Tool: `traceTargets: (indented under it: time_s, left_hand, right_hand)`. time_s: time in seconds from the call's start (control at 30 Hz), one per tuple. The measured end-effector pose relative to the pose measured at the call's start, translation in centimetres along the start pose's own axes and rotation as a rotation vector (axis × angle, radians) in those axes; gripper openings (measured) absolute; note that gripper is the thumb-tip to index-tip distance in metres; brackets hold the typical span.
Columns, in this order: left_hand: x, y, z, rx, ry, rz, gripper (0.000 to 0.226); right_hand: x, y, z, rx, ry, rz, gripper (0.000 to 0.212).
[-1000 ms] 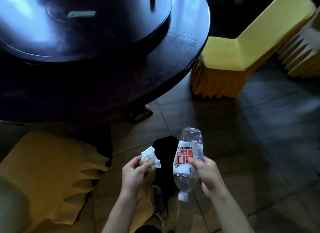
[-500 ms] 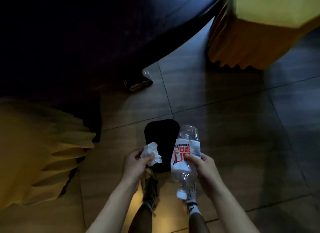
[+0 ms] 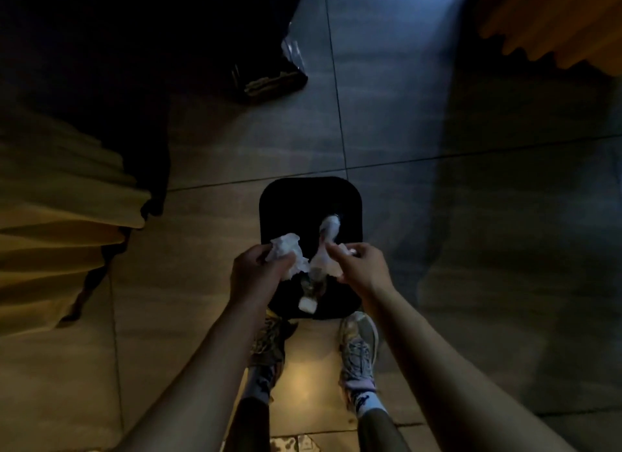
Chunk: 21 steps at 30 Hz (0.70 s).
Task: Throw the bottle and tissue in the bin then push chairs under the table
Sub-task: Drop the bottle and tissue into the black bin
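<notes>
At the far left a yellow-covered chair (image 3: 64, 216) hangs its pleated skirt close to the floor (image 3: 437, 121), with dark shadow beyond it that may be the counter's underside; I cannot tell. Just right of it, over the near left part of the bin (image 3: 279, 195), the left hand (image 3: 259, 273) is clenched on the crumpled tissue (image 3: 287, 249), pinched between thumb and fingers. The tissue is above the bin's mouth but close to its near rim, so if it is let go while the hand drifts toward the person, it could, I judge, flutter onto the tiles beside the left shoe (image 3: 269, 344).

In the middle, the clear bottle (image 3: 319, 266) lies lengthwise in the black bin's opening, cap end near, base far. Whether it is already loose or only just leaving the fingers is blurred. The right hand (image 3: 356, 266) sits just beside it with fingers loosely curled; I cannot tell for sure that it grips anything. If the bottle strikes the rim it could bounce out and roll, being light and round.

The bin stands on the floor touching distance from both shoes, the right shoe (image 3: 358, 347) just near of its edge; a careless step could tip it. To the right the tiles are open and bare, good room to turn. At the far right, another yellow chair (image 3: 555, 24) skirt edges the top corner, well apart from the bin.
</notes>
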State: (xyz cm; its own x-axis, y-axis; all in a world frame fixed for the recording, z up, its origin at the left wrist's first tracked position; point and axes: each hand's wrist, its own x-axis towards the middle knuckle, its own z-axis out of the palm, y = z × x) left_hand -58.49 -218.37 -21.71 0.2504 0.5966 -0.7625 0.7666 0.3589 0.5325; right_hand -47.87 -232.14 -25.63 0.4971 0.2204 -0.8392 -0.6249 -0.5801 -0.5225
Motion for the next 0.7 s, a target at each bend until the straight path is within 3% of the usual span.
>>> traceTargets:
  time_s: [0.2, 0.27, 0.33, 0.4, 0.47, 0.57, 0.7]
  left_hand:
    - [-0.4, -0.1, -0.9, -0.009, -0.008, -0.058, 0.054]
    - [-0.9, 0.2, -1.5, -0.010, -0.016, -0.069, 0.050]
    - [-1.5, 0.8, -2.1, -0.003, -0.038, -0.066, 0.035]
    - [-2.3, 1.7, -2.6, 0.006, -0.072, -0.053, 0.035]
    - [-3.1, 2.6, -2.8, 0.019, -0.083, -0.048, 0.039]
    - [-4.4, 3.8, -2.6, 0.043, -0.080, -0.031, 0.022]
    - [-4.6, 3.8, -1.2, 0.100, -0.072, -0.007, 0.029]
  right_hand:
    - [0.5, 0.8, 0.2, -0.026, -0.005, 0.011, 0.037]
    - [0.1, 0.8, 0.1, -0.022, 0.005, 0.026, 0.046]
    - [-0.3, 0.7, -0.3, -0.014, 0.001, 0.048, 0.037]
    - [-1.0, 0.5, -1.0, -0.016, 0.002, 0.058, 0.026]
    - [-1.8, 0.2, -1.8, -0.039, 0.019, 0.056, 0.023]
    - [-3.3, -0.6, -3.0, -0.095, 0.014, 0.044, 0.024]
    - [-4.7, -1.7, -3.7, -0.093, 0.002, 0.014, 0.014]
